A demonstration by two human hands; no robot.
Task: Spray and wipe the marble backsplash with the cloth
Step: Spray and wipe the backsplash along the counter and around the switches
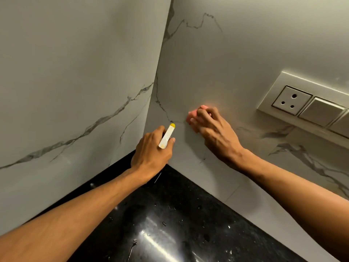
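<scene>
The white marble backsplash [217, 59] with grey veins meets a second marble wall [75, 72] in a corner. My right hand [213, 129] presses a pink cloth [192, 115] against the backsplash, low down and just right of the corner; most of the cloth is hidden under my fingers. My left hand [151, 154] grips a spray bottle [167, 136], of which only the white head with a yellow nozzle tip shows. The nozzle points up toward the corner, a little left of the cloth.
A white switch plate with a three-pin socket [291, 100] and rocker switches [321, 111] sits on the backsplash to the right of the cloth. Below lies a glossy black countertop [170, 233] with scattered droplets and specks.
</scene>
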